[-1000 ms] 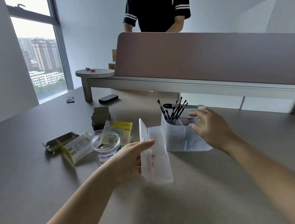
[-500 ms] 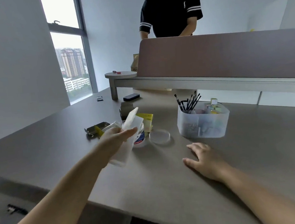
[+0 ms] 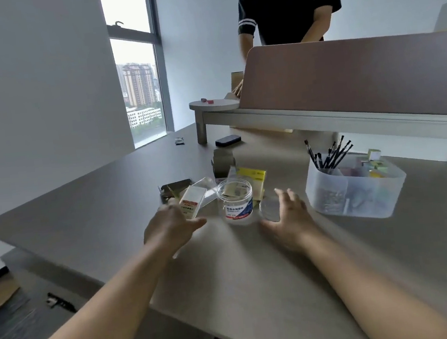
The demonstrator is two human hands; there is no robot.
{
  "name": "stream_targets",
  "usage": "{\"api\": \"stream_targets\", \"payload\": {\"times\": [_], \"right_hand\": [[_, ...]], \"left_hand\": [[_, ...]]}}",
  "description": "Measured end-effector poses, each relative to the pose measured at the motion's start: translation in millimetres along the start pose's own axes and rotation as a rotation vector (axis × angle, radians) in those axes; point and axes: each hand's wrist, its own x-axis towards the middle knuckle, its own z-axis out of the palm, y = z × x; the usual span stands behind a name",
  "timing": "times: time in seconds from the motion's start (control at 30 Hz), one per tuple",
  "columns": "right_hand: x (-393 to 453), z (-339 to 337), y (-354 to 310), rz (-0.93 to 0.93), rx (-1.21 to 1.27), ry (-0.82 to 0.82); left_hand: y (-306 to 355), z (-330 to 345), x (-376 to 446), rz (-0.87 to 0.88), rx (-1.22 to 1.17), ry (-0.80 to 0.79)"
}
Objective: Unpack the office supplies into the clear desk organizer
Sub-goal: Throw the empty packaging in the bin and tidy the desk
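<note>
**Both hands closing on the open jar**

Clear jar (image 3: 239, 202) w/ blue-white label stands upright on the surface (image 3: 257, 277), lid off; contents too faint to tell. Its round clear lid (image 3: 269, 208) lies flat just beside it at 3 o'clock. Clear desk organizer (image 3: 355, 186) sits further out at 3 o'clock, apart from the jar, w/ black pens (image 3: 329, 154) upright in the back-left compartment, clips and coloured bits in others.

Right hand (image 3: 288, 215) is at approx 4 o'clock of the jar, fingers spread and unclenched, grasping nothing, fingertips at the lid's edge; touching or not, can't tell (blur). Left hand (image 3: 171, 226) is at 9 o'clock of the jar, also loose and empty, thumb pointing toward the jar, a gap between them.

Step in hand, as I judge it: reach for the jar to empty it into the organizer. Next move calls for a firm wrap round the jar wall, a lift and a carry to 3 o'clock, then a slow tip over a free compartment so nothing spills.

At 10–12 o'clock of the jar: white packet (image 3: 192, 203), yellow box (image 3: 254, 178), brown carton (image 3: 223, 163), looks like spent packaging.
</note>
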Motion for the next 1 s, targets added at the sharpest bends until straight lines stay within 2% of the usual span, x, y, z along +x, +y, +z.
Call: {"api": "stream_targets", "payload": {"times": [0.13, 0.27, 0.37, 0.43, 0.5, 0.57, 0.7, 0.87, 1.0], "right_hand": [[22, 6, 1, 0.056, -0.081, -0.036], [20, 2, 1, 0.001, 0.094, 0.128], [6, -9, -5, -0.156, 0.256, 0.241], [-3, -15, -15, -0.308, 0.207, 0.182], [-7, -16, -25, -0.366, 0.105, 0.069], [-7, -16, -33, -0.33, 0.016, -0.021], [-4, -12, -37, -0.256, -0.116, -0.128], [-2, -9, -40, -0.183, -0.17, -0.108], [-7, 0, -37, -0.127, -0.059, -0.049]], "left_hand": [[-7, 2, 3, -0.007, -0.045, -0.001], [-12, -6, 4, -0.09, -0.17, -0.02], [-20, -14, -1, -0.151, -0.281, -0.039], [-27, -17, -2, -0.182, -0.342, -0.057], [-32, -18, -4, -0.199, -0.408, -0.067], [-35, -21, -8, -0.217, -0.45, -0.064], [-40, -29, -18, -0.201, -0.381, -0.09], [-47, -32, -28, -0.178, -0.369, -0.111], [-52, -35, -40, -0.165, -0.435, -0.085]]}}
